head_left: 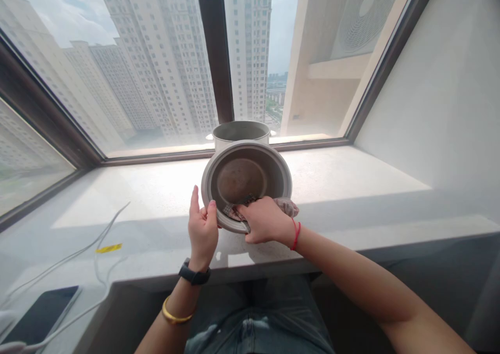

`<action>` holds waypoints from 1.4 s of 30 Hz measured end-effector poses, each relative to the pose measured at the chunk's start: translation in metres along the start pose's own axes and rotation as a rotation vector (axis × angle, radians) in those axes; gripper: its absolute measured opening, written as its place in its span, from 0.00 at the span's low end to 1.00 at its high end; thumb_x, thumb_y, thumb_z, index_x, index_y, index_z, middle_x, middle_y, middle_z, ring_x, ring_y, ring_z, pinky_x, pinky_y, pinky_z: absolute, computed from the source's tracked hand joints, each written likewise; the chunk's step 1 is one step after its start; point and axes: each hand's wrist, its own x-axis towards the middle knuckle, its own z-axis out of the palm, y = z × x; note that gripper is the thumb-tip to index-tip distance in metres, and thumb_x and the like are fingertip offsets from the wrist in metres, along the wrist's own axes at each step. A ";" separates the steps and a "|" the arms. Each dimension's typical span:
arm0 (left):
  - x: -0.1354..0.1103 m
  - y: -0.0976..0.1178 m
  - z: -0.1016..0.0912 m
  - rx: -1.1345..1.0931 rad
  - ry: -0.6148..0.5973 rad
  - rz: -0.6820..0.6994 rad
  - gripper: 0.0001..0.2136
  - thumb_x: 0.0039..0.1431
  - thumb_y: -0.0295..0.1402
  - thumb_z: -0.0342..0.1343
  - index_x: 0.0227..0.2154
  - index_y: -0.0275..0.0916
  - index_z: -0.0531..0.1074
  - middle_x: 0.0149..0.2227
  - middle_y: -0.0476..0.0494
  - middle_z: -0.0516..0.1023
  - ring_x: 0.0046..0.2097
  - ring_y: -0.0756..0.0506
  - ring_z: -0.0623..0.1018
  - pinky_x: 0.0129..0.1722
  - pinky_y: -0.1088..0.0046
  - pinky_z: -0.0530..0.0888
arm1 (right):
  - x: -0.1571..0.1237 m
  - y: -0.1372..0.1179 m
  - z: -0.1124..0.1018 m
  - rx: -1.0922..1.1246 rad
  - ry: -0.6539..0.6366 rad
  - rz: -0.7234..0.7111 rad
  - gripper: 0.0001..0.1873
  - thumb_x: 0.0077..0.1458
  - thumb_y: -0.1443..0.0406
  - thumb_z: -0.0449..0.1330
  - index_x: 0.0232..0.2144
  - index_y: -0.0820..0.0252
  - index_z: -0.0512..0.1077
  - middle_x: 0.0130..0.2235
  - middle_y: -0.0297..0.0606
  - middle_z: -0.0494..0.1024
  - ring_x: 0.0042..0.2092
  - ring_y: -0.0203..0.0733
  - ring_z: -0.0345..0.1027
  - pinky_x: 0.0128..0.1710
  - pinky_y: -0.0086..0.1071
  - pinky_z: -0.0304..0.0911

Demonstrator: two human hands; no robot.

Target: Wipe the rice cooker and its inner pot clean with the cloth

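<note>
I see left hand [203,228] clamped on pot [246,182] rim, tilted mid-frame over windowsill; right hand [266,221] closed on cloth [287,206] at lower inner wall. Base looks stained, wiping unfinished I'd say

pot [246,179] — dull grey metal, stained base | rag [287,206] — coarse cloth | sill [351,177] — matt pale stone
</note>
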 end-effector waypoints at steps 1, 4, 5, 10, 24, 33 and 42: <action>0.011 0.005 -0.004 0.017 0.000 0.023 0.37 0.64 0.43 0.59 0.71 0.35 0.54 0.21 0.52 0.70 0.19 0.51 0.65 0.18 0.78 0.66 | 0.000 0.003 -0.001 -0.024 -0.016 -0.007 0.27 0.47 0.54 0.64 0.49 0.57 0.71 0.39 0.45 0.82 0.42 0.54 0.78 0.40 0.39 0.64; 0.047 0.021 -0.017 0.046 -0.061 0.042 0.34 0.61 0.44 0.62 0.67 0.35 0.64 0.27 0.46 0.78 0.23 0.50 0.70 0.22 0.78 0.69 | -0.004 0.016 -0.005 -0.153 -0.063 -0.047 0.27 0.45 0.57 0.66 0.48 0.59 0.72 0.40 0.48 0.82 0.42 0.55 0.77 0.44 0.43 0.62; 0.059 0.027 -0.021 0.035 -0.111 0.023 0.35 0.59 0.44 0.64 0.66 0.36 0.65 0.30 0.44 0.80 0.25 0.49 0.72 0.24 0.77 0.71 | -0.005 0.020 -0.006 -0.197 -0.071 -0.067 0.26 0.44 0.58 0.66 0.48 0.59 0.73 0.40 0.49 0.82 0.42 0.55 0.77 0.45 0.44 0.61; 0.078 0.043 -0.025 0.012 -0.204 -0.022 0.41 0.56 0.45 0.66 0.69 0.38 0.60 0.25 0.49 0.76 0.24 0.49 0.71 0.22 0.78 0.69 | -0.011 0.026 -0.013 -0.243 -0.124 -0.135 0.24 0.44 0.60 0.67 0.46 0.58 0.74 0.38 0.48 0.82 0.40 0.55 0.76 0.43 0.44 0.60; -0.035 -0.010 -0.006 -0.001 -0.003 -0.039 0.43 0.60 0.38 0.64 0.73 0.40 0.48 0.35 0.46 0.80 0.30 0.47 0.76 0.30 0.75 0.75 | -0.020 -0.005 0.010 -0.015 0.012 -0.029 0.24 0.46 0.63 0.64 0.48 0.56 0.73 0.42 0.47 0.81 0.44 0.55 0.75 0.41 0.41 0.62; 0.071 0.058 -0.043 0.158 -0.296 0.066 0.35 0.50 0.31 0.66 0.64 0.40 0.69 0.43 0.44 0.83 0.35 0.45 0.77 0.35 0.74 0.74 | -0.025 0.014 0.000 -0.166 -0.049 -0.108 0.21 0.49 0.64 0.64 0.47 0.61 0.74 0.42 0.53 0.80 0.43 0.54 0.74 0.42 0.43 0.58; -0.050 -0.004 -0.009 -0.063 -0.102 -0.086 0.48 0.63 0.45 0.61 0.74 0.40 0.36 0.27 0.51 0.77 0.27 0.45 0.77 0.30 0.70 0.78 | -0.026 0.001 0.013 -0.011 0.041 -0.050 0.27 0.47 0.62 0.64 0.52 0.56 0.72 0.45 0.50 0.81 0.47 0.58 0.75 0.42 0.43 0.62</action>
